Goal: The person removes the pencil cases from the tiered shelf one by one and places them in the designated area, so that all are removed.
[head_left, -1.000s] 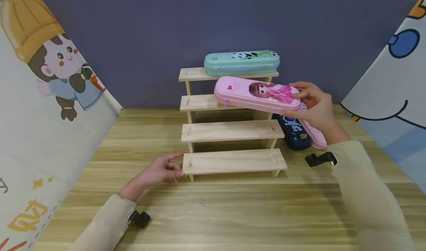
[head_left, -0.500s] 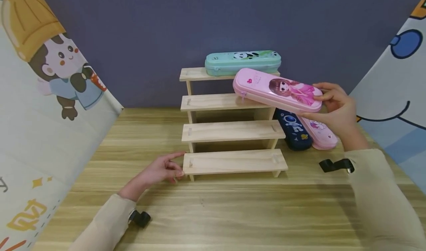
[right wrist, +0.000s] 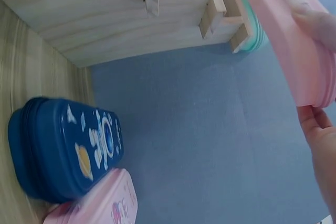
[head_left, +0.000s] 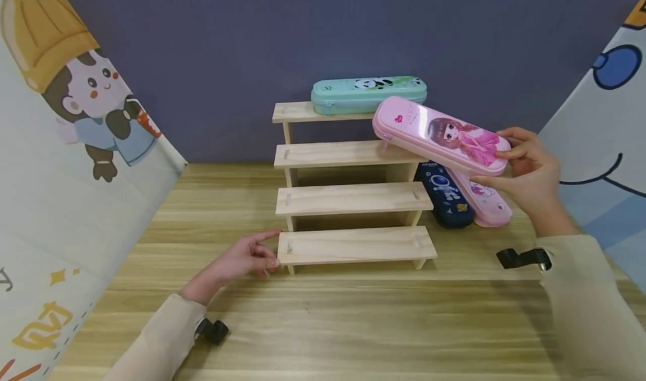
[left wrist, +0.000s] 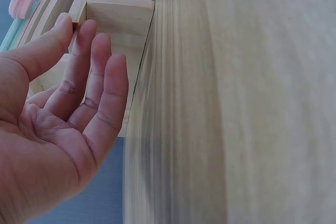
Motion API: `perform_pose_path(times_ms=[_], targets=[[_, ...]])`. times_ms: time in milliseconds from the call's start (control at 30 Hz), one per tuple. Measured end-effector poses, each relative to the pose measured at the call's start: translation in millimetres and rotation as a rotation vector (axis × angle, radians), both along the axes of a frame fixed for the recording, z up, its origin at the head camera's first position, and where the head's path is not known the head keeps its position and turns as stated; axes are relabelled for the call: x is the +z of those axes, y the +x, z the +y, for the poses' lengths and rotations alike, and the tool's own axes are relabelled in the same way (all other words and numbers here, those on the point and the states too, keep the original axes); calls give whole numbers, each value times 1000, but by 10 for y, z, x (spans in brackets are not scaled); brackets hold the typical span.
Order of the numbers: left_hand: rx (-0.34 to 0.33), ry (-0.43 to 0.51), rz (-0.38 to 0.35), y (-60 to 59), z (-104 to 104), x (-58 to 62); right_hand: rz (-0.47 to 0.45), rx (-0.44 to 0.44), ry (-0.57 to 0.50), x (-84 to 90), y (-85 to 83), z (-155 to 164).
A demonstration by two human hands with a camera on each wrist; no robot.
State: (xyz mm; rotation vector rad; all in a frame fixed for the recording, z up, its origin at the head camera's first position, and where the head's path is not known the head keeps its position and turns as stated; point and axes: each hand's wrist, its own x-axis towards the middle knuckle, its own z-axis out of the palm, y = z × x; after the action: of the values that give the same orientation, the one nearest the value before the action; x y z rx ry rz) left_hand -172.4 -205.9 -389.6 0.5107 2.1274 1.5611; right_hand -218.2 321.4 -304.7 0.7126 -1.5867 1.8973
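In the head view my right hand (head_left: pixel 536 170) pinches the right end of a pink pencil case (head_left: pixel 444 137) with a long-haired doll picture. The case tilts down to the right, raised in front of the upper steps of a wooden stepped rack (head_left: pixel 353 198). Its underside faces the right wrist view. My left hand (head_left: pixel 242 263) grips the left end of the rack's lowest step, thumb at the front corner and index finger at the back one. A mint pencil case (head_left: pixel 368 96) with a panda lies on the top step.
Right of the rack, a navy astronaut pencil case (head_left: pixel 446 198) and a second pink pencil case (head_left: pixel 487 201) lie side by side on the wood-grain table (head_left: pixel 323 325). A dark blue wall (head_left: pixel 227 78) stands behind, with printed white panels on both sides.
My right hand has carried the pink doll case to the right and tilted it more, uncovering more of the two cases on the table. The left hand stays put.
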Motion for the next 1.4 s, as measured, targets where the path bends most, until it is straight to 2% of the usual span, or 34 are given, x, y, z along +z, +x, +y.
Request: perform_pose_path(times_ms=[300, 533, 667, 733, 833, 900, 1000, 1267, 1400], targets=[[7, -3, -7, 2, -1, -3, -27, -22, -107, -11, 88, 84], [1, 2, -3, -13, 20, -6, -66, -74, -139, 45, 193, 189], [-7, 0, -2, -7, 13, -16, -68, -74, -240, 46, 231, 229], [-9, -4, 0, -7, 5, -11, -32, -74, -277, 32, 229, 248], [-2, -11, 1, 7, -17, -1, 26, -120, -270, 9, 210, 275], [-5, -13, 2, 13, -25, -1, 59, -179, -247, -1, 201, 299], [-6, -20, -6, 6, -16, -6, 74, -254, -251, -5, 205, 343], [2, -5, -14, 6, -11, -11, 101, -317, -360, -61, 138, 362], [6, -9, -13, 4, -18, -11, 62, -420, -432, -110, 79, 369]])
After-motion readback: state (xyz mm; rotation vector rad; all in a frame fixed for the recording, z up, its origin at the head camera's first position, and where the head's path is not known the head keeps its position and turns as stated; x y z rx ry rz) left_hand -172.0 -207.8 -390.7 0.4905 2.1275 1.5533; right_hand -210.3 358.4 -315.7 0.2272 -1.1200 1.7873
